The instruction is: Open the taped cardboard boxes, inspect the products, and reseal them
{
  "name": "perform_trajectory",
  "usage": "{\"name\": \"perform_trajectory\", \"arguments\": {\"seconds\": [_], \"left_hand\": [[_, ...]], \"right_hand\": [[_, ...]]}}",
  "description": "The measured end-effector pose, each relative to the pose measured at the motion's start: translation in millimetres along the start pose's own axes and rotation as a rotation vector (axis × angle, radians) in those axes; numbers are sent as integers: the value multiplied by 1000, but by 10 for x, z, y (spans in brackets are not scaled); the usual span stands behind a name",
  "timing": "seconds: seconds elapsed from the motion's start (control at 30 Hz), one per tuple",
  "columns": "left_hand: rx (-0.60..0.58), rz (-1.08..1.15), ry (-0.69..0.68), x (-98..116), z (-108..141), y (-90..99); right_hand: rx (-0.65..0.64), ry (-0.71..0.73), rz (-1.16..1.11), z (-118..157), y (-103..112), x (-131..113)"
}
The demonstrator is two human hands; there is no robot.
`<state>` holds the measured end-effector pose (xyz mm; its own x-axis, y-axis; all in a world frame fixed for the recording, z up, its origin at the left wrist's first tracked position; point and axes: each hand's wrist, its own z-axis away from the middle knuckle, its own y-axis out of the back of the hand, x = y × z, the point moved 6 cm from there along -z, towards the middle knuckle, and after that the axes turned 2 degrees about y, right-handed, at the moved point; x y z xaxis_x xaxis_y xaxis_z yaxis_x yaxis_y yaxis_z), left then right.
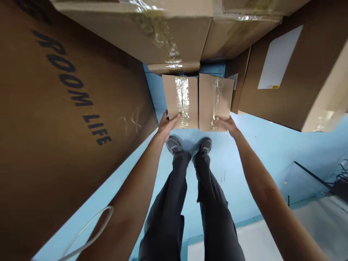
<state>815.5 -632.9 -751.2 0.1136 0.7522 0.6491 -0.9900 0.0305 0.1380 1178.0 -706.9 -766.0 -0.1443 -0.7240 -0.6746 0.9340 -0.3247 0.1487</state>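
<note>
Against smooth blue flooring (255, 152), left fingers (173, 119) and right fingers (223, 122) each grip a glossy-taped rectangular cardboard box (191, 102).

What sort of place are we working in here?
Probably a storeroom or stock area: taped cardboard boxes are stacked ahead, a large carton marked "ROOM LIFE" stands at left, and another carton at right bears a white label.

trousers (165, 217): dark grey, long, loose-legged, plain cloth with soft creases, hems reaching the shoes
shoes (174, 144): matching grey pair, rounded toes, paler edging
laces (177, 149): light, crossed over the front
forearms (141, 170): bare
hands (166, 127): bare, ungloved
cable (111, 211): thin, white, looped by the left forearm
</note>
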Motion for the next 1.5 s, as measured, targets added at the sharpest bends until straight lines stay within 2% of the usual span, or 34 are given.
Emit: {"name": "perform_trajectory", "arguments": {"seconds": [0.1, 0.17, 0.23, 0.33, 0.43, 0.53, 0.67, 0.73, 0.87, 1.0, 1.1, 1.17, 1.23, 1.3, 1.4, 1.5], "left_hand": [[-79, 52, 24, -129, -121, -34], [-99, 53, 30, -190, -75, -34], [-98, 50, 44, -240, 73, -11], [-78, 55, 104, -273, 500, 78], [-73, 12, 164, -167, 1155, 239], [-138, -41, 138, 97, 1932, 439], [-158, -108, 136, 430, 2930, 724], [-91, -97, 110, 631, 3391, 835], [-44, 10, 47, 1178, 4309, 886], [27, 6, -212, 1908, 5108, 1003], [63, -26, -452, 2403, 5602, 1174], [80, -3, -578, 2658, 5891, 1327], [92, 41, -676, 2850, 6154, 1523], [104, 97, -754, 2977, 6393, 1777], [126, 180, -844, 3043, 6700, 2278], [154, 231, -903, 2981, 6956, 2890]], "right_hand": [[-136, -91, -97, -90, -56, 98], [-148, -154, -130, -35, -26, 128], [-131, -207, -130, 110, 22, 136], [-131, -258, -132, 516, 97, 79], [-168, -265, -156, 1156, 190, -101], [-159, -251, -172, 1958, 332, -373], [-148, -188, -182, 3024, 568, -810], [-179, -128, -162, 3509, 699, -1077], [-172, -4, -151, 4378, 1029, -1687], [-190, 48, -170, 5010, 1346, -2229], [-239, 69, -174, 5289, 1522, -2565], [-243, 115, -173, 5421, 1587, -2795], [-231, 176, -168, 5557, 1570, -3035], [-220, 242, -173, 5721, 1448, -3276], [-226, 322, -194, 6016, 1075, -3602], [-233, 392, -174, 6344, 566, -3865]]}}
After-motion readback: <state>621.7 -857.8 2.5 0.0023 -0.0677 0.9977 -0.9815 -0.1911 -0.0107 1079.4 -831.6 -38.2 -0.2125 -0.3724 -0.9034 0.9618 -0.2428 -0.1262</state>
